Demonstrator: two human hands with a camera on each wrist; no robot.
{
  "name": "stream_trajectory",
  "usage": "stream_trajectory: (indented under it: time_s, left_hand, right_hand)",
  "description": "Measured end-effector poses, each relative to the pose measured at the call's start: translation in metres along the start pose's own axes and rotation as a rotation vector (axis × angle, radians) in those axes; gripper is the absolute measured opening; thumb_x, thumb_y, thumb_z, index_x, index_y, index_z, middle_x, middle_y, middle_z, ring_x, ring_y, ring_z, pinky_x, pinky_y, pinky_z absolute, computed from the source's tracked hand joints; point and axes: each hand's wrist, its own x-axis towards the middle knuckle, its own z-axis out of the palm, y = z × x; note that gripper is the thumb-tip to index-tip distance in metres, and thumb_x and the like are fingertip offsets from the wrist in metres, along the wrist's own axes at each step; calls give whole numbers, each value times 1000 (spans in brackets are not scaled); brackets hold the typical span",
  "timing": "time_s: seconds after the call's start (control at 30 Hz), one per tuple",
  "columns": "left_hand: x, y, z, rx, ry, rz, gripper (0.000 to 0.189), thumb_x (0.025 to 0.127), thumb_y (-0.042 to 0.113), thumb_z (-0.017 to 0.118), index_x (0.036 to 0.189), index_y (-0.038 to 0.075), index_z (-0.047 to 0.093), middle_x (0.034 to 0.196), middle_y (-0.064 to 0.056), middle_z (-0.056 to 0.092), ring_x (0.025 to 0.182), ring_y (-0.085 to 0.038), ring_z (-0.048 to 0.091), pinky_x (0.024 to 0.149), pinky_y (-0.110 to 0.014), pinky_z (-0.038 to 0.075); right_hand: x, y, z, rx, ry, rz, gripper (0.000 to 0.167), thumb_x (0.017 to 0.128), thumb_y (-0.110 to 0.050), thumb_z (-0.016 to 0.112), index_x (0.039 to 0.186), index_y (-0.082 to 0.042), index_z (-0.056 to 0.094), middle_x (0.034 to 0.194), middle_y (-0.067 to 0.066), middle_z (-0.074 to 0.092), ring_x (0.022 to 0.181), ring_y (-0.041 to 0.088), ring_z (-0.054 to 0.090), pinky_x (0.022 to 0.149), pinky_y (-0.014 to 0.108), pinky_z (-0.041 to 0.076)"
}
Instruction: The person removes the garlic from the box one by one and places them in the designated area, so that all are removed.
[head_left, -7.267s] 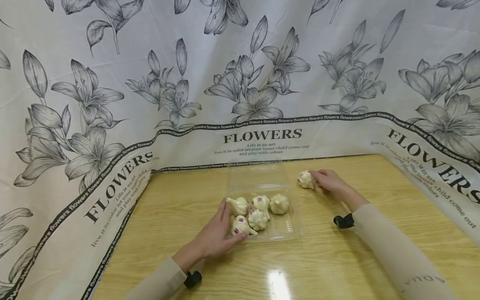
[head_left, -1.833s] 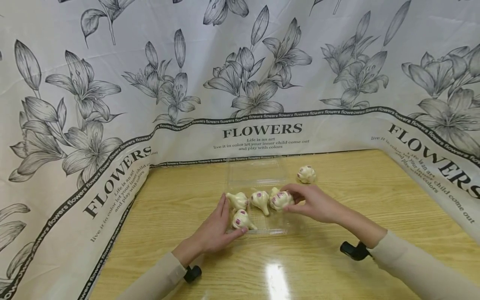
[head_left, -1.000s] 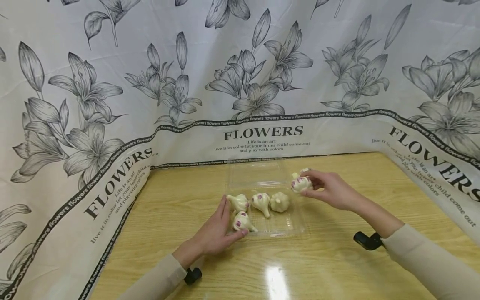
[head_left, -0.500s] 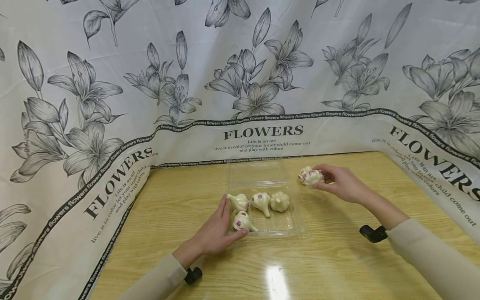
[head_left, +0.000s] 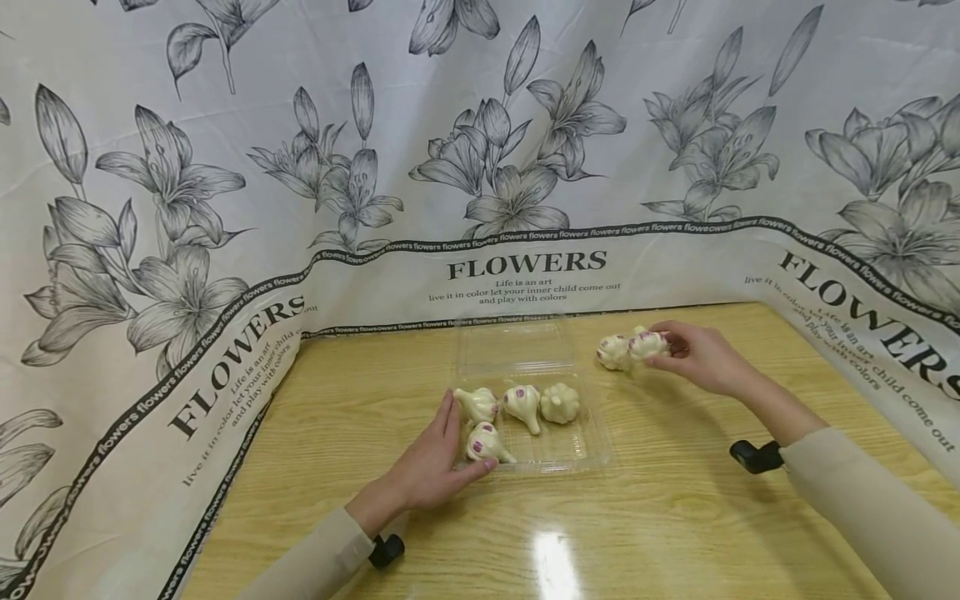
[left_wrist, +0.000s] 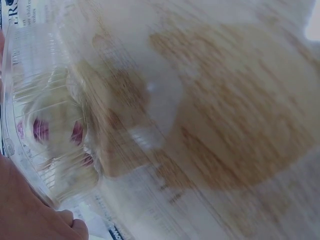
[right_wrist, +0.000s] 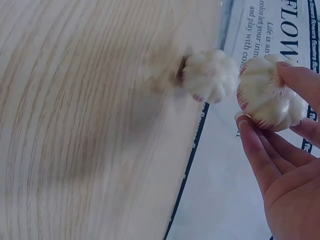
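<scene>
My right hand (head_left: 701, 357) pinches a garlic bulb (head_left: 648, 342) between thumb and fingers at the back right of the table. In the right wrist view the fingertips grip the held garlic bulb (right_wrist: 272, 94) around its sides, root end toward the thumb. Just left of it a second garlic bulb (head_left: 612, 352) rests on the table. My left hand (head_left: 423, 467) holds the left front corner of a clear plastic clamshell box (head_left: 592, 442), thumb at the front rim. Several garlic bulbs (head_left: 521, 403) with purple marks lie inside; one plain bulb (head_left: 560, 403) is at the right.
The box's clear lid (head_left: 513, 346) lies open toward the back. A wood-grain table (head_left: 645, 517) is bounded by a white flower-printed curtain (head_left: 525, 283) behind and at both sides. Light glares off the tabletop in front.
The right hand has taken a garlic bulb out of the box and carried it back and right, past the bulb on the table. The left hand stays at the box corner.
</scene>
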Motion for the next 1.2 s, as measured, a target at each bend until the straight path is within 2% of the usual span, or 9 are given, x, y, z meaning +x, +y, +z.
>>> stream_trajectory:
  time_s: [0.17,0.47,0.73,1.2]
  left_hand:
    - [0,-1,0,-5,0,1,114,95,79,42,161,-4,0,169,-22,-10,152,-40,21,123,-46,27]
    - [0,-1,0,3,-9,-5,116,94,81,40,161,-3,-2,168,-18,-14,153,-39,17,124,-45,25]
    - [0,-1,1,9,-10,-12,116,92,83,38,162,-2,-1,169,-17,-15,152,-40,21,123,-46,27]
    - [0,-1,1,1,-11,-15,116,92,83,39,162,-1,0,169,-16,-14,151,-41,24,122,-46,30]
  right_hand:
    - [5,10,-2,-12,-6,21,55,95,-26,75,136,6,57,123,38,63,104,48,66,90,62,55]
    - [13,26,0,-12,-48,78,59,98,-27,73,140,9,51,126,40,60,109,50,63,91,62,54]
    - [19,44,8,-7,-77,134,60,100,-25,68,142,12,46,131,42,55,114,53,58,93,63,52]
    - [21,61,17,11,-97,160,59,101,-22,67,141,14,44,131,44,52,117,58,54,96,67,48]
